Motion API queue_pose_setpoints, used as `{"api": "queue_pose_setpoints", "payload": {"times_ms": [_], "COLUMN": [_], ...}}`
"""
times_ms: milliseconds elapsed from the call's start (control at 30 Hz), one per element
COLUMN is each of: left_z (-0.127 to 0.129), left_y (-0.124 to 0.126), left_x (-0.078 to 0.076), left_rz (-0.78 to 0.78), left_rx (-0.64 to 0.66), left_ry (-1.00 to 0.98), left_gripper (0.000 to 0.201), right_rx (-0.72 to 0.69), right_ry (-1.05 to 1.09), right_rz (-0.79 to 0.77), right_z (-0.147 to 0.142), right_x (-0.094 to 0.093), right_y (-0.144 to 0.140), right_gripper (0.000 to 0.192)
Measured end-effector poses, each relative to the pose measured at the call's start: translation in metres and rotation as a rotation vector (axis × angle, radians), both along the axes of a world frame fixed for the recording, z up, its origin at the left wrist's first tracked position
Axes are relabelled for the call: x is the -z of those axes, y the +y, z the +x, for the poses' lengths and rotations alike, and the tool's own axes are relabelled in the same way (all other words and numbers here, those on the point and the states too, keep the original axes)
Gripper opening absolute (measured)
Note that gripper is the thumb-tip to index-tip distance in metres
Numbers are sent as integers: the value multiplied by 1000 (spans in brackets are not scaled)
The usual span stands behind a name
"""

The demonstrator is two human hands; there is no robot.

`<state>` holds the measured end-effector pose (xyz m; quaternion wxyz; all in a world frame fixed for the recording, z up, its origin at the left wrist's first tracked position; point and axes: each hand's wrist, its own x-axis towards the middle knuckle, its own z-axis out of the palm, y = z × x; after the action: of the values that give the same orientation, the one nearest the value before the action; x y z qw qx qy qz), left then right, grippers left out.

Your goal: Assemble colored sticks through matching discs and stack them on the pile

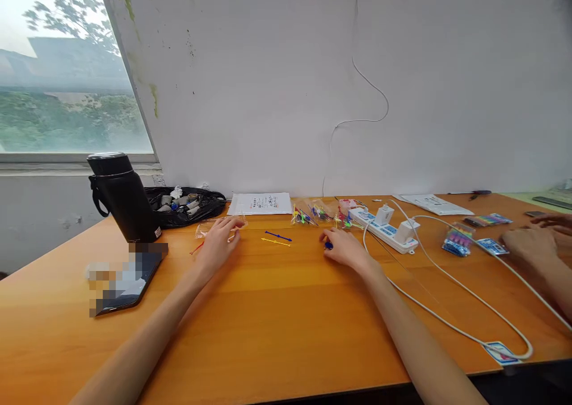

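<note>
Both arms reach forward, left hand point(220, 240) and right hand point(343, 248) lowered (fingers loosely curled).

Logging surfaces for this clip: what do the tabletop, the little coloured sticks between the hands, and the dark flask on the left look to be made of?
Tabletop: orange wood or wood-look laminate, smooth with a soft sheen and faint grain.
Blue stick and yellow stick: probably plastic, thin and brightly coloured; too small to be sure.
Flask: matte black body, perhaps a fabric sleeve given the side strap, with a glossier lid.

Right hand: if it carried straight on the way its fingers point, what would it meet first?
The right hand points up-left across the table; probably the blue stick and yellow stick first, though depth is unclear.
</note>
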<state>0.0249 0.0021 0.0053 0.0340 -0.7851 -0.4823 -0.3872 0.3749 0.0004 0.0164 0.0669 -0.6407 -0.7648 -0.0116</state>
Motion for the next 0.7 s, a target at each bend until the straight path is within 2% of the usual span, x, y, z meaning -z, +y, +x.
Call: {"api": "queue_pose_setpoints", "payload": {"times_ms": [100, 200, 300, 400, 467, 600, 700], "left_z": [19, 38, 53, 62, 64, 61, 57], "left_y": [-6, -11, -16, -22, -24, -22, -17], "left_x": [6, 19, 30, 35, 36, 36, 37], "left_rz": [-119, -386, -675, -847, -906, -945, -931], "left_rx": [147, 305, 516, 670, 706, 652, 594], "left_ry": [-120, -325, -489, -641, -706, -756, -779], "left_gripper": [21, 21, 29, 42, 43, 41, 42], "right_rx": [-63, -156, -321, -485, -560, -646, -616], "right_ry": [64, 243, 531, 714, 746, 754, 717], "right_rz": [3, 25, 19, 8, 12, 25, 64], "right_z": [-1, -10, -30, -58, -74, -89, -85], "right_x": [-1, 3, 9, 16, 19, 23, 25], "right_y": [2, 5, 4, -7, -15, -24, -20], "right_gripper": [29, 23, 21, 20, 17, 15, 26]}}
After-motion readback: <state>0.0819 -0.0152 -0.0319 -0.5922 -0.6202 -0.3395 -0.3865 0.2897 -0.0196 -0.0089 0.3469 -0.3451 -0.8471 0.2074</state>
